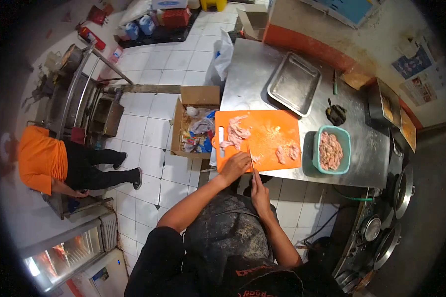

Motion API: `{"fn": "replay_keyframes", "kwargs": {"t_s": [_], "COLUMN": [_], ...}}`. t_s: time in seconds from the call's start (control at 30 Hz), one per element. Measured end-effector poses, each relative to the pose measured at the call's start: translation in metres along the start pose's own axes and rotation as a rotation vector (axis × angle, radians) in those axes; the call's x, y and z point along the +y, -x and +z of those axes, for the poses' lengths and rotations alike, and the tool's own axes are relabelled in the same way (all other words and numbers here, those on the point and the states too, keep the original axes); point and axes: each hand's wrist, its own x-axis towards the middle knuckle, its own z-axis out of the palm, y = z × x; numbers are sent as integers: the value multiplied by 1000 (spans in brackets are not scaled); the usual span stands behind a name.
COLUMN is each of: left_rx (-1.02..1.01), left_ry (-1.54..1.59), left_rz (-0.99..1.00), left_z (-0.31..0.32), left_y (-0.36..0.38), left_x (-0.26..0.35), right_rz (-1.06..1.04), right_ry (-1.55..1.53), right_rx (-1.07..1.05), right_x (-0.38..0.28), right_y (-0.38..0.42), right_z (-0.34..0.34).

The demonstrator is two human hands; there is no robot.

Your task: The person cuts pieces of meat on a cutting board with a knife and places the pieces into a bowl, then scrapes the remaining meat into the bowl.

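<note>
An orange cutting board (277, 120) lies at the near edge of the metal table. Raw meat strips (238, 131) are piled on its left half, and smaller cut meat pieces (288, 153) lie toward its right. My right hand (260, 195) is closed around the handle of a knife (251, 157), its narrow blade pointing away from me over the board. Just left of the blade, my left hand (236, 168) rests at the board's near edge with curled fingers; whatever they hold is hidden. A turquoise tub (347, 148) of cut raw meat stands right of the board.
Behind the board sits a metal tray (295, 84) on the steel table (248, 64). A green-handled knife (335, 86) and a dark bundle (336, 114) are farther right. A cardboard box (176, 133) of wrappers stands left. A person in an orange shirt (42, 156) stands farther left.
</note>
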Motion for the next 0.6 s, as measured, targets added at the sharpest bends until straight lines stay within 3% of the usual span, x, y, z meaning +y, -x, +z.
{"fn": "replay_keyframes", "kwargs": {"t_s": [0.1, 0.17, 0.23, 0.37, 0.47, 0.57, 0.6], "left_rx": [-20, -12, 1, -14, -43, -15, 2], "left_ry": [-26, -45, -44, -7, -23, -13, -30], "left_rz": [30, -9, -7, -44, -49, -65, -61], "left_z": [-3, -2, 0, -7, -7, -6, -6], "left_y": [-9, -9, -10, -11, -11, -6, -8], "left_x": [5, 7, 9, 19, 13, 16, 18], "right_rz": [64, -237, -199, -167, -434, -253, -285], "right_ry": [61, 20, -79, 64, -76, -23, -24], "right_rx": [-36, 152, 142, 118, 303, 180, 213], "right_x": [10, 39, 40, 25, 42, 37, 41], "right_y": [2, 16, 18, -8, 2, 16, -2], "right_z": [1, 9, 11, 9, 20, 9, 16]}}
